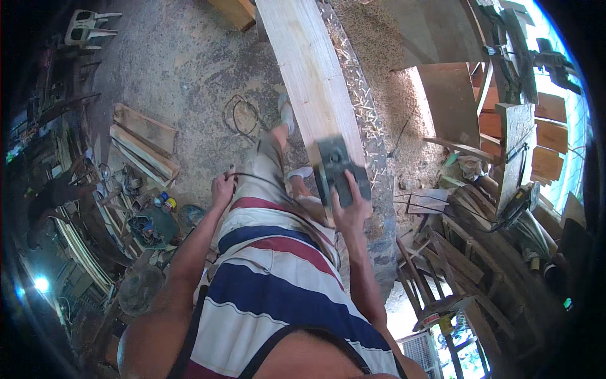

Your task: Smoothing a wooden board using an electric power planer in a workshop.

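A long pale plank (pixel 309 76) lies lengthwise in front of me on a bench, with wood shavings along its right side. On its near end sits a dark power planer (pixel 334 158), gripped by my right hand (pixel 347 199) from above. My left hand (pixel 223 186) is beside my left thigh, its fingers closed on a thin black cable (pixel 246 175) that runs across my legs. More cable (pixel 240 136) lies looped on the floor left of the plank.
Stacked boards (pixel 142 155) lie on the dusty floor at left, near a bin (pixel 151 230) and piled timber. A plastic chair (pixel 88 28) stands upper left. Leaning panels (pixel 448 101), scrap wood (pixel 467 252) and a metal stool crowd the right side. Another wooden box (pixel 233 12) is at top.
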A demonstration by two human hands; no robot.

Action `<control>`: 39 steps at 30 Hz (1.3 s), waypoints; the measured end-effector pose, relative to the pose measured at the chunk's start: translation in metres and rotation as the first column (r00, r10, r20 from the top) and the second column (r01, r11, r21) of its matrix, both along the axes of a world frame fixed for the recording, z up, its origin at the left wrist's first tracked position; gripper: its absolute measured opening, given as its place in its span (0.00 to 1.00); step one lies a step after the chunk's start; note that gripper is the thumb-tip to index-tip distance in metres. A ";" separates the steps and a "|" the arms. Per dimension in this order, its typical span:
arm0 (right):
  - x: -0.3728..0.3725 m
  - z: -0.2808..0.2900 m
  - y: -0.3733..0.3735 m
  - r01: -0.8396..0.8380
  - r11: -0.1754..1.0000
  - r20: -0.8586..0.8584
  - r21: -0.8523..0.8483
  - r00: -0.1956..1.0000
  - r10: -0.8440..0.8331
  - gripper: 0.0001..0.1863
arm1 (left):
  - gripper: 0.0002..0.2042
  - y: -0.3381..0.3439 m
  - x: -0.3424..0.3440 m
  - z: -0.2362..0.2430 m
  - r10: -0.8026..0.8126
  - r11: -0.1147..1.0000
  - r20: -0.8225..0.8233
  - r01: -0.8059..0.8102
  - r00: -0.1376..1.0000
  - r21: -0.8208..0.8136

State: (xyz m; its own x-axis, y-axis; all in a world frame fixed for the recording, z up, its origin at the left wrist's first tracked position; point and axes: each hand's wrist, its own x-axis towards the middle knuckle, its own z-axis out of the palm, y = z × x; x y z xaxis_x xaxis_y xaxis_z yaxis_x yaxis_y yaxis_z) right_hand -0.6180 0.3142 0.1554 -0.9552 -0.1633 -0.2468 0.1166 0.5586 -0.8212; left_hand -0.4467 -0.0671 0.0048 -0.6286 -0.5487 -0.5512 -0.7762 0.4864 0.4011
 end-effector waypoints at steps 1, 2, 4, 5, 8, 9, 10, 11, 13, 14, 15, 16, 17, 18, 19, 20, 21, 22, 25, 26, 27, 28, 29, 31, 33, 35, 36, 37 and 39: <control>-0.019 -0.001 -0.014 0.000 1.000 0.016 0.011 1.000 -0.001 0.30 | 0.25 -0.006 -0.005 -0.001 0.149 0.982 0.134 -0.163 0.980 0.093; -0.041 -0.002 -0.028 0.010 1.000 0.056 0.018 0.998 -0.011 0.30 | 0.25 -0.014 -0.011 -0.002 0.122 0.988 0.082 -0.129 0.989 0.084; -0.088 -0.006 -0.057 -0.010 0.996 0.097 0.093 0.995 0.001 0.29 | 0.26 -0.031 -0.021 0.000 0.159 0.975 0.079 -0.169 0.984 0.146; -0.113 -0.011 -0.076 -0.010 0.995 0.101 0.095 0.995 0.001 0.29 | 0.26 -0.038 -0.027 0.002 0.142 0.979 0.024 -0.144 0.990 0.142; -0.181 -0.027 -0.128 0.019 1.000 0.001 -0.025 1.000 -0.019 0.30 | 0.28 -0.061 -0.049 0.006 0.284 0.941 0.048 -0.288 0.958 0.176; -0.201 -0.030 -0.141 0.014 1.000 -0.045 -0.010 0.999 -0.014 0.30 | 0.29 -0.067 -0.056 0.008 0.295 0.941 0.033 -0.296 0.955 0.165; -0.221 -0.033 -0.157 0.014 1.000 -0.093 0.002 0.996 -0.013 0.31 | 0.31 -0.075 -0.064 0.009 0.326 0.931 0.075 -0.334 0.942 0.150; -0.242 -0.035 -0.171 0.010 1.000 -0.094 -0.005 0.996 -0.010 0.31 | 0.31 -0.082 -0.072 0.009 0.306 0.941 0.014 -0.305 0.952 0.145; -0.277 -0.036 -0.192 0.003 0.999 -0.025 -0.033 1.000 -0.004 0.32 | 0.32 -0.090 -0.081 0.010 0.434 0.863 0.119 -0.450 0.893 0.228; -0.294 -0.036 -0.200 -0.011 0.998 -0.086 -0.066 0.996 0.005 0.32 | 0.32 -0.095 -0.084 0.009 0.420 0.873 0.086 -0.428 0.903 0.231; -0.308 -0.036 -0.206 -0.026 0.999 -0.068 -0.039 0.997 0.023 0.32 | 0.31 -0.100 -0.085 0.008 0.425 0.855 0.069 -0.425 0.903 0.296; -0.315 -0.036 -0.207 -0.048 0.998 -0.073 -0.030 0.996 0.045 0.33 | 0.31 -0.104 -0.083 0.007 0.437 0.828 0.074 -0.433 0.897 0.356; -0.316 -0.037 -0.204 -0.042 0.999 -0.044 -0.012 0.998 0.042 0.33 | 0.31 -0.108 -0.079 0.006 0.431 0.833 0.057 -0.422 0.900 0.359; -0.311 -0.036 -0.197 -0.033 0.997 -0.036 -0.075 0.999 0.030 0.32 | 0.29 -0.110 -0.074 0.004 0.451 0.824 0.030 -0.429 0.892 0.369; -0.303 -0.036 -0.186 -0.031 0.988 -0.047 -0.148 0.999 0.025 0.31 | 0.28 -0.111 -0.068 0.002 0.485 0.801 0.051 -0.467 0.873 0.374; -0.280 -0.035 -0.169 -0.010 0.991 -0.061 -0.133 0.998 0.002 0.31 | 0.28 -0.111 -0.062 0.000 0.472 0.812 0.000 -0.435 0.881 0.390; -0.257 -0.034 -0.152 0.005 0.992 -0.091 -0.129 0.996 -0.017 0.30 | 0.26 -0.109 -0.054 -0.002 0.402 0.858 0.006 -0.379 0.916 0.346; -0.228 -0.032 -0.132 0.022 0.991 -0.128 -0.132 0.991 -0.039 0.31 | 0.23 -0.105 -0.046 -0.003 0.345 0.894 0.069 -0.350 0.936 0.279; -0.124 -0.008 -0.061 0.049 0.999 0.032 -0.014 0.998 -0.048 0.29 | 0.21 -0.081 -0.030 -0.012 0.214 0.950 0.146 -0.240 0.966 0.199; -0.089 0.003 -0.040 0.069 0.998 0.126 0.008 0.990 -0.069 0.28 | 0.21 -0.072 -0.027 -0.013 0.201 0.957 0.099 -0.217 0.975 0.192; -0.060 0.012 -0.022 0.095 0.995 0.248 0.039 0.963 -0.102 0.28 | 0.21 -0.061 -0.023 -0.014 -0.031 0.997 -0.006 0.031 1.000 0.070; -0.039 0.016 -0.009 0.101 0.994 0.242 0.034 0.964 -0.106 0.28 | 0.22 -0.052 -0.021 -0.015 -0.257 0.966 -0.006 0.257 0.966 -0.029; -0.022 0.018 0.001 0.098 0.994 0.212 0.043 0.972 -0.105 0.28 | 0.22 -0.047 -0.021 -0.015 -0.285 0.958 -0.075 0.280 0.956 -0.070; -0.010 0.015 0.010 0.097 0.994 0.176 0.052 0.979 -0.104 0.28 | 0.24 -0.040 -0.024 -0.016 -0.138 0.986 0.013 0.137 0.990 0.094; -0.025 0.002 0.001 0.095 0.993 0.125 0.068 0.987 -0.103 0.28 | 0.24 -0.040 -0.027 -0.015 -0.137 0.990 -0.002 0.137 0.991 0.033; -0.060 -0.008 -0.018 0.094 0.995 0.126 0.027 0.987 -0.096 0.28 | 0.25 -0.048 -0.032 -0.012 -0.135 0.990 -0.027 0.134 0.990 -0.044; -0.084 -0.014 -0.032 0.094 0.996 0.127 -0.004 0.988 -0.093 0.27 | 0.25 -0.051 -0.035 -0.010 -0.026 0.999 0.042 0.025 0.999 0.026; -0.112 -0.019 -0.049 0.101 0.995 0.116 -0.024 0.988 -0.098 0.27 | 0.25 -0.057 -0.039 -0.007 0.099 0.987 0.144 -0.116 0.985 0.113; -0.173 -0.028 -0.083 0.064 0.994 0.005 -0.093 0.998 -0.064 0.28 | 0.24 -0.066 -0.049 -0.001 0.071 0.991 0.012 -0.071 0.997 0.116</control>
State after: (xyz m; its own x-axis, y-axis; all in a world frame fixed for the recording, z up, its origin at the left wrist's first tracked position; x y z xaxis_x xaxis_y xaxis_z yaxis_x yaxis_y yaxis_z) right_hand -0.7913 0.2313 0.1271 -0.9639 -0.1247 -0.2354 0.1514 0.4709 -0.8691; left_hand -0.4953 -0.1333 0.0039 -0.5856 -0.5237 -0.6187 -0.8106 0.3803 0.4453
